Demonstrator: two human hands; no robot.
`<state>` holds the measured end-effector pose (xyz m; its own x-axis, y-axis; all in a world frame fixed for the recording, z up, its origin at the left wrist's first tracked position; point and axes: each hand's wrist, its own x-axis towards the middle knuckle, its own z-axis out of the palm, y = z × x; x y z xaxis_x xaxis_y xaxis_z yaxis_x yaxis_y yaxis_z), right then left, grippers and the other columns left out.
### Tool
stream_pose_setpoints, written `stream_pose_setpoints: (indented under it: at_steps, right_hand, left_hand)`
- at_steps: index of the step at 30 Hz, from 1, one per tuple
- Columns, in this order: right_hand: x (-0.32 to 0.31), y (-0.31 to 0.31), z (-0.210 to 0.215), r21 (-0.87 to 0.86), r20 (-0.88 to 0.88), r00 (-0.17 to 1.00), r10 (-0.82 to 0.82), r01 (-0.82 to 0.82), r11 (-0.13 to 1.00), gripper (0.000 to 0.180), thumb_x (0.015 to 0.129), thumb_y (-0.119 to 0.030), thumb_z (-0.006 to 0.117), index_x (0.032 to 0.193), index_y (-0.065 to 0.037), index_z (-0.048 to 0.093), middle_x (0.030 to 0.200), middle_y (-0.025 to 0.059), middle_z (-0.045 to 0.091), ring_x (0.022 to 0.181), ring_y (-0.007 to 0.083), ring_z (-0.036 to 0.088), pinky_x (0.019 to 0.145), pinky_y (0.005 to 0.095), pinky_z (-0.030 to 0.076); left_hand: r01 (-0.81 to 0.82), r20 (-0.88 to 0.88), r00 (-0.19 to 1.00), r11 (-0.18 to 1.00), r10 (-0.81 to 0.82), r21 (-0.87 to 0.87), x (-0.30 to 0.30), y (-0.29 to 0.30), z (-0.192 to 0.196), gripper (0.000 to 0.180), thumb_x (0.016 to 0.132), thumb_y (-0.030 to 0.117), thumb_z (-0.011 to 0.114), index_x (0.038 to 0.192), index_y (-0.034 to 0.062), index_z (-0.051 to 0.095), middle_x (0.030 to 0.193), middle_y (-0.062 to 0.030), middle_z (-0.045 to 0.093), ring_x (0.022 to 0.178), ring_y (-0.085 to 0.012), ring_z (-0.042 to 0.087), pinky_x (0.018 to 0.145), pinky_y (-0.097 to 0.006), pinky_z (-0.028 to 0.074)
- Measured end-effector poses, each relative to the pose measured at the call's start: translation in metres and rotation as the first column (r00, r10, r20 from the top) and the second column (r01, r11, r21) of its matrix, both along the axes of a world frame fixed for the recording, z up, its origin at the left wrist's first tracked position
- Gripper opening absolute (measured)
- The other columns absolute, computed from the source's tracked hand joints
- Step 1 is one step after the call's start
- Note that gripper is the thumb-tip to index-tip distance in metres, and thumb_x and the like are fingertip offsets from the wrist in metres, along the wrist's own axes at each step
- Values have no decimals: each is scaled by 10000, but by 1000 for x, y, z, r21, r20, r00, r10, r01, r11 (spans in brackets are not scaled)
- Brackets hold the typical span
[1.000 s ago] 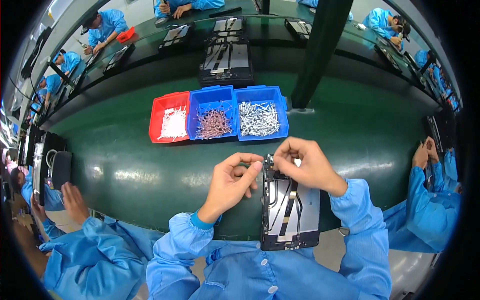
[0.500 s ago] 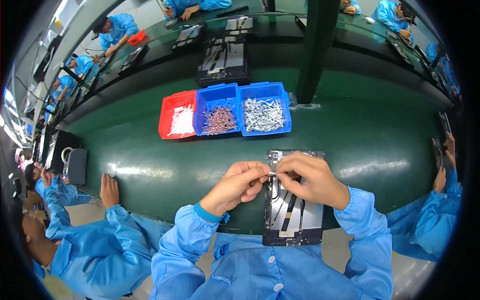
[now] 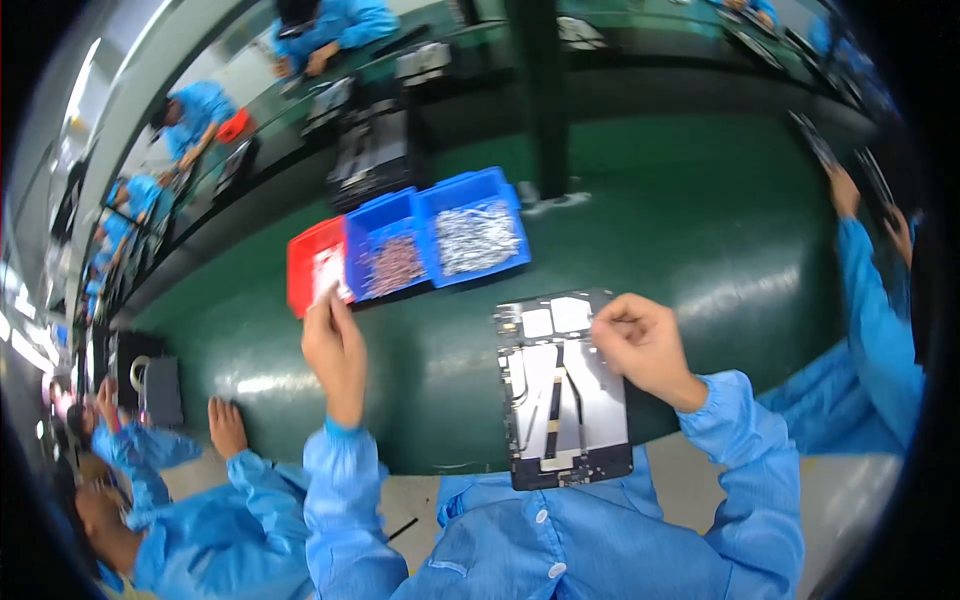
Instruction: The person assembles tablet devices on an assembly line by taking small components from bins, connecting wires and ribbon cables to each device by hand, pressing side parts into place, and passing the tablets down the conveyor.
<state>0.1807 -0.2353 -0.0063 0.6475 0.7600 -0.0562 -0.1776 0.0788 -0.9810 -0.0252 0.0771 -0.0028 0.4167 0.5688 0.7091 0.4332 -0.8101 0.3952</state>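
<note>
My left hand (image 3: 337,355) is at the front edge of a red bin (image 3: 298,275), its thumb and fingertips pinched together over small white pieces (image 3: 329,268). Whether anything is between those fingertips is too blurred to tell. At the upper right corner of an opened tablet (image 3: 603,415), my right hand (image 3: 645,345) is closed with curled fingers, and what they hold, if anything, is hidden. The tablet lies at the table's near edge, showing black ribbon cables, a silver-grey inner plate and two bright white squares (image 3: 537,322) near its top.
Beside the red bin stand a blue bin (image 3: 380,217) of small copper-coloured pieces and another blue bin (image 3: 465,190) of silver ones. A dark green post (image 3: 545,110) rises behind. Stacked devices (image 3: 372,155) lie farther back. Co-workers' hands rest left (image 3: 227,425) and right (image 3: 845,190).
My left hand has left the tablet and reached forward-left to the red bin. My right hand has drawn to the tablet's upper right corner, uncovering the white squares. The view has turned.
</note>
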Motion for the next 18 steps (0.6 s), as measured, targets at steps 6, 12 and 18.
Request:
stream_pose_setpoints:
  at_steps: [6, 12, 18]
  right_hand:
    - [-23, -4, -33, 124, 42, 999, -30, 25, 992, 58, 943, -6, 625, 935, 4, 568, 748, -34, 591, 666, -13, 543, 543, 171, 412]
    - [-26, -1, -42, 188, 22, 982, -188, 181, 965, 50, 951, -9, 612, 950, 15, 568, 793, -1, 620, 666, -1, 561, 545, 175, 429]
    - [-1, -18, -16, 194, -59, 970, -235, 242, 951, 54, 954, -9, 602, 957, 35, 572, 819, 82, 681, 576, 54, 596, 462, 199, 444]
  left_hand:
    - [-8, 6, 774, -20, -633, -1000, -10, -139, 37, 626, 1004, 276, 586, 1467, -62, 333, 1188, -88, 578, 708, -96, 578, 484, -229, 425]
    - [55, 306, 799, -443, -517, -895, 17, -135, 18, 540, 982, 264, 609, 1407, -6, 415, 930, -7, 608, 635, -41, 503, 453, -184, 315]
    - [39, 277, 762, -386, -585, -921, 65, -171, 42, 286, 948, 130, 631, 1222, 54, 601, 1018, -23, 683, 872, -97, 648, 697, -249, 535]
